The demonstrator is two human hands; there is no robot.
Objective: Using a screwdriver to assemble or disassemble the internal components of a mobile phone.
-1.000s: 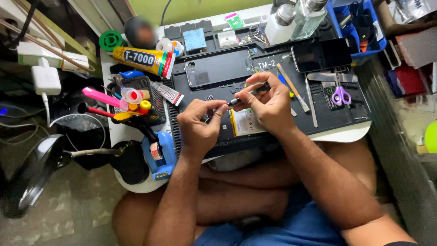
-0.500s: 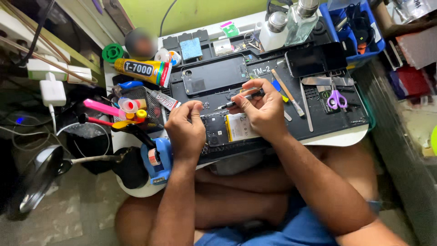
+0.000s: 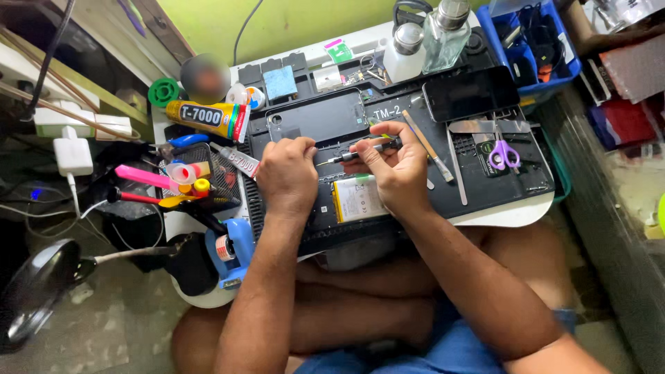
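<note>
Landmark: opened phone point(image 3: 350, 201), lying flat on the black work mat point(image 3: 485, 187) on the table, battery side up.
Right hand point(image 3: 395, 166): over the phone's upper edge, fingers clenched round a slim black screwdriver point(image 3: 364, 152), tip pointing towards the left hand.
Left hand point(image 3: 287, 173): resting on the phone's left part, fingers curled; whether they pinch anything cannot be told.
Beyond the phone: a detached dark panel point(image 3: 318, 118).
Right of the phone: purple scissors point(image 3: 502, 154).
Left of the phone: yellow glue tube point(image 3: 208, 116).
</note>
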